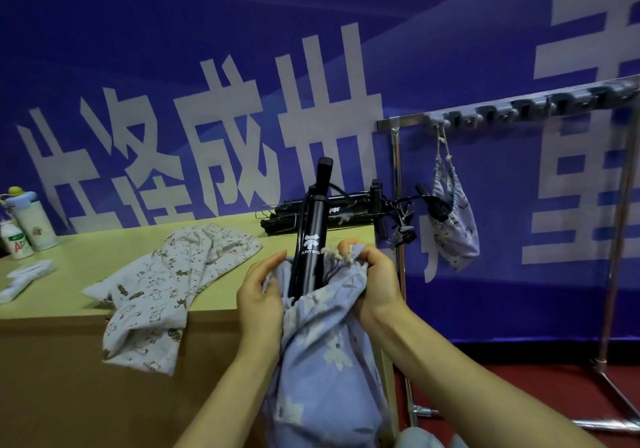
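pump [313, 225] juts from bag [329, 361] at table [86, 264] corner

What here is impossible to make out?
All in the head view:
1. Lower end of the pole: hidden inside the bag, which the left hand and right hand grip.
2. Contents of the hanging bag: hidden by its cloth.
3. Label of the small bottle: too small to read.
4. Black gear behind the pole: dark, parts indistinct.

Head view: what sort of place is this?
Likely a makeshift indoor work area, not a home: a large blue banner with white characters as backdrop, a metal rack with a drawstring bag hung on it, and a plain wooden table.
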Demonstrator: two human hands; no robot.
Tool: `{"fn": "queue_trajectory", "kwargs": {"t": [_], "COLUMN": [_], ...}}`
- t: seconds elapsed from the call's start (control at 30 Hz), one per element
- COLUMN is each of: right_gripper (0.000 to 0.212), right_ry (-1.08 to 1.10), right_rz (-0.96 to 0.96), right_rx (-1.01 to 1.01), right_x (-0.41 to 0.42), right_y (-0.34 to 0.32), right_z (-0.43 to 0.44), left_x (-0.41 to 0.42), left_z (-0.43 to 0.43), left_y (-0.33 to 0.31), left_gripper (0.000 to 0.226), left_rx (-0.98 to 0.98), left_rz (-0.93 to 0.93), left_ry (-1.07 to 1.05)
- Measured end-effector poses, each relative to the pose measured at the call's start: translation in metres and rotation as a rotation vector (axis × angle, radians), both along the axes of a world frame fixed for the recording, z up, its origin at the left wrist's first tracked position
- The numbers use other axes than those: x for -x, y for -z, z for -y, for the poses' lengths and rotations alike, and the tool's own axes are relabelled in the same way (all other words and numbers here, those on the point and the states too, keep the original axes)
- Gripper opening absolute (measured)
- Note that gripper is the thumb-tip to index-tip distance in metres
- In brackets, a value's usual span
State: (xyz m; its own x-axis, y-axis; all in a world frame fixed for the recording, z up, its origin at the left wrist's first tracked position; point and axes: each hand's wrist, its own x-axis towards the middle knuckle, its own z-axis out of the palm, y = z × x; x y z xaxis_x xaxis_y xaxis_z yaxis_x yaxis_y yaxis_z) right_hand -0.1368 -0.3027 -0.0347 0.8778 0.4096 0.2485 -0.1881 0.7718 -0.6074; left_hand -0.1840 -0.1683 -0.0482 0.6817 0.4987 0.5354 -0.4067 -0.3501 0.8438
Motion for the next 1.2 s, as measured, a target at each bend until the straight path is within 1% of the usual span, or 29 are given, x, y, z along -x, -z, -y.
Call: {"fn": "queue_trajectory", "kwargs": {"t": [0.07,0.13,0.17,0.23,0.3,0.37,0.47,0.57,0.63,0.73,0.8,0.87,0.9,0.93,1.0,1.07,1.1,1.17,1.2], "right_gripper": [0.016,0.019,0.020,0.022,0.023,0.021,0.026,0.033,0.030,0.026,0.031,0.034,0.033,0.033,0.028,0.022,0.024,0.027,0.026], "right_ry": [-0.064,-0.135,-0.168,-0.220,-0.239,-0.228,-0.145,-0.121,-0.114,-0.064,0.008,0.095,0.136,0.174,0.274,0.342,0.336,0.331,0.333], "right_rz": [0.071,0.174,0.226,0.307,0.327,0.304,0.279,0.153,0.074,-0.032,-0.094,-0.124,-0.115,-0.095,-0.058,-0.053,-0.059,-0.067,-0.067], "right_rx": [-0.020,-0.004,0.030,0.118,0.148,0.106,0.057,-0.036,-0.105,-0.163,-0.193,-0.152,-0.105,-0.042,0.129,0.259,0.265,0.281,0.311], "right_x": [0.005,0.007,0.008,0.006,0.004,0.000,-0.004,-0.004,-0.003,-0.009,-0.015,-0.024,-0.029,-0.034,-0.043,-0.045,-0.044,-0.044,-0.046], "right_y": [-0.002,-0.006,-0.008,-0.011,-0.014,-0.015,-0.018,-0.016,-0.010,-0.001,-0.002,-0.003,-0.003,-0.002,0.002,0.005,0.005,0.004,0.004], "right_z": [0.002,0.005,0.007,0.010,0.013,0.019,0.028,0.029,0.024,0.016,0.018,0.022,0.023,0.023,0.020,0.020,0.021,0.026,0.028], "left_x": [0.002,0.006,0.007,0.009,0.010,0.008,0.005,0.006,0.007,0.007,0.008,0.008,0.008,0.007,0.006,0.003,0.003,0.003,0.002], "left_z": [0.009,0.016,0.018,0.020,0.019,0.016,0.008,0.006,0.011,0.015,0.014,0.011,0.009,0.008,0.006,0.001,-0.001,-0.002,-0.001], "left_y": [0.002,0.004,0.005,0.006,0.002,-0.006,-0.015,-0.012,-0.010,-0.013,-0.018,-0.019,-0.020,-0.019,-0.017,-0.011,-0.009,-0.007,-0.005], "left_gripper": [0.031,0.020,0.024,0.044,0.050,0.048,0.047,0.058,0.066,0.059,0.055,0.047,0.049,0.056,0.077,0.089,0.091,0.106,0.111], "left_rx": [0.015,0.084,0.132,0.196,0.223,0.273,0.354,0.376,0.364,0.362,0.397,0.469,0.490,0.491,0.450,0.361,0.273,0.055,-0.023], "left_rz": [0.024,0.050,0.055,0.058,0.069,0.108,0.143,0.086,0.066,0.052,0.057,0.061,0.056,0.047,0.015,-0.034,-0.070,-0.157,-0.215], "left_ry": [0.003,0.042,0.061,0.081,0.085,0.104,0.097,0.117,0.153,0.202,0.210,0.204,0.209,0.228,0.288,0.327,0.323,0.324,0.319]}}
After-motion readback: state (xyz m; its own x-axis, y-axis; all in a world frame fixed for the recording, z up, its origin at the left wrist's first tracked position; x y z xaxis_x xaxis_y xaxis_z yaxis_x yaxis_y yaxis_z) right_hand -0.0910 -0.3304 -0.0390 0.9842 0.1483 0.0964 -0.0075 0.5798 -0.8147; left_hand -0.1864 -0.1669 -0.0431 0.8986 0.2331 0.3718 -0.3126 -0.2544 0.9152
